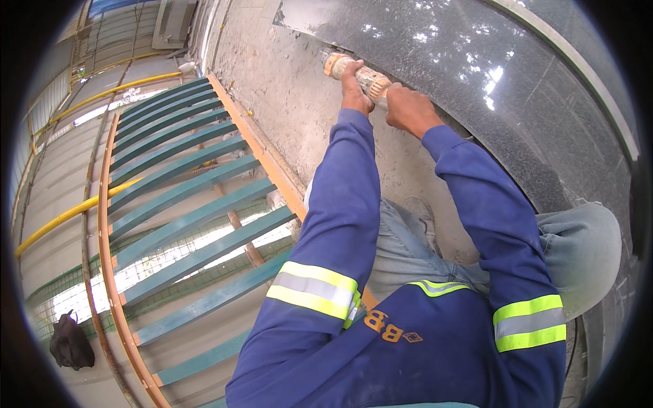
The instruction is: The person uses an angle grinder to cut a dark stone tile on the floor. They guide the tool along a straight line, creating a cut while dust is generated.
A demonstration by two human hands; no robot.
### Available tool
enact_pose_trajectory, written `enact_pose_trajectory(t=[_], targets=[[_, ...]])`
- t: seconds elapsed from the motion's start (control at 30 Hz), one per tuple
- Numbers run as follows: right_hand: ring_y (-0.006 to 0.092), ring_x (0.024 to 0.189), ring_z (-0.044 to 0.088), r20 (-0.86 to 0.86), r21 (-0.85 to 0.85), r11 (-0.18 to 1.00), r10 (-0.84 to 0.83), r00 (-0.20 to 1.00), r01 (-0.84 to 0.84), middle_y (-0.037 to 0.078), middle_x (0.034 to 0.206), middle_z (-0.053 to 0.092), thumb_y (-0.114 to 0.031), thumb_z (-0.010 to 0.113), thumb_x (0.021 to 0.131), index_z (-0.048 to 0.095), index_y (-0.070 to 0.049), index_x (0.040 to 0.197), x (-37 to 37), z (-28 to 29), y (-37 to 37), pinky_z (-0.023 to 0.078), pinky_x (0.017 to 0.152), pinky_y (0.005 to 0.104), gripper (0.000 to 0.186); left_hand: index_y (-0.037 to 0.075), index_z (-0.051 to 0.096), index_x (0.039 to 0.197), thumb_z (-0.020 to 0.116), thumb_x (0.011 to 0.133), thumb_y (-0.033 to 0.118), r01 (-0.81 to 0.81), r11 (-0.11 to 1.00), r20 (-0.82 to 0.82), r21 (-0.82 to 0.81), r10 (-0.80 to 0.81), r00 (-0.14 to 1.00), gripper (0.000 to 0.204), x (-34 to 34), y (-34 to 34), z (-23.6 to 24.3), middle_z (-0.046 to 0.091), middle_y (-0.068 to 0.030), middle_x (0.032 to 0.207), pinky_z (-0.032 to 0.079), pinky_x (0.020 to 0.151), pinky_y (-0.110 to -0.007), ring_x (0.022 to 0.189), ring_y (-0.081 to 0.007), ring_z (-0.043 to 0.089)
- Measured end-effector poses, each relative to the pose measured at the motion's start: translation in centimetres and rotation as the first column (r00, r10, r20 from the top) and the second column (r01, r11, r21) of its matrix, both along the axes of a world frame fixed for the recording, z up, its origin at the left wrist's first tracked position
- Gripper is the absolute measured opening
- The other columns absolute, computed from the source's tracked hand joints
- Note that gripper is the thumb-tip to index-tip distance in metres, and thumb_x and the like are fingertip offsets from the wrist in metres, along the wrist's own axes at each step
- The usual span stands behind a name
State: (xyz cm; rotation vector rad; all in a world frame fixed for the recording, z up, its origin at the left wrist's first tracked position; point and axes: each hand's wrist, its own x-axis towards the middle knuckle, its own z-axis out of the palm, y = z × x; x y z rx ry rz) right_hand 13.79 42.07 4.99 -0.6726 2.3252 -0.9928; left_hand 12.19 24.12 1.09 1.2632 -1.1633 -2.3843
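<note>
A dust-caked orange and cream power tool (pixel 372 80), shaped like an angle grinder, is held out ahead of me along the edge of a dark polished stone slab (pixel 435 51). My left hand (pixel 355 90) is closed around the middle of its body, thumb over the top. Farther back, my right hand (pixel 412 110) is wrapped round the rear end. The tool's orange head (pixel 334 65) points away to the left, close to the slab's edge. Whether its working end touches the stone I cannot tell.
A dusty concrete floor strip (pixel 272 81) runs between the slab and a railing (pixel 183 204) with teal slats and orange rails on the left. Yellow pipes (pixel 68 221) stand beyond it. A black bag (pixel 71 342) hangs at lower left. My bent knee (pixel 585 251) is beside the slab.
</note>
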Motion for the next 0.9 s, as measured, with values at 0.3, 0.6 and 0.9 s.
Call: enact_pose_trajectory(t=[0.3, 0.6, 0.9], targets=[[0.0422, 0.096, 0.070, -0.001, -0.009, 1.000, -0.010, 1.000, 0.010, 0.029, 0.100, 0.070, -0.006, 0.063, 0.078, 0.057, 0.007, 0.104, -0.3, -0.9, -0.9, 0.056, 0.082, 0.0486, 0.030, 0.007, 0.051, 0.106, 0.070, 0.079, 0.019, 0.000, 1.000, 0.006, 0.002, 0.000, 1.000, 0.035, -0.3, -0.7, -0.3, 0.056, -0.0099, 0.086, 0.057, 0.064, -0.049, 0.070, -0.0299, 0.062], [0.0382, 0.103, 0.070, 0.021, 0.038, 0.999, 0.017, 1.000, -0.018, 0.022, 0.109, 0.071, -0.011, 0.068, 0.080, 0.063, 0.005, 0.112, -0.9, -1.2, -1.6, 0.056, 0.087, 0.0457, 0.036, 0.009, 0.052, 0.108, 0.071, 0.078, 0.020, -0.009, 1.000, 0.028, -0.019, 0.009, 1.000, 0.037, -0.9, -1.4, -0.9, 0.056, -0.0082, 0.091, 0.057, 0.067, -0.049, 0.074, -0.0292, 0.062], [0.0391, 0.106, 0.069, 0.029, 0.051, 0.999, 0.003, 1.000, -0.004, 0.020, 0.115, 0.070, -0.012, 0.068, 0.080, 0.063, 0.003, 0.116, -1.1, -1.2, -2.2, 0.056, 0.089, 0.0467, 0.040, 0.009, 0.052, 0.113, 0.072, 0.080, 0.022, 0.040, 0.999, 0.008, -0.013, -0.040, 0.999, 0.041, -1.0, -2.9, -2.0, 0.059, -0.0106, 0.097, 0.057, 0.076, -0.051, 0.083, -0.0337, 0.065]])
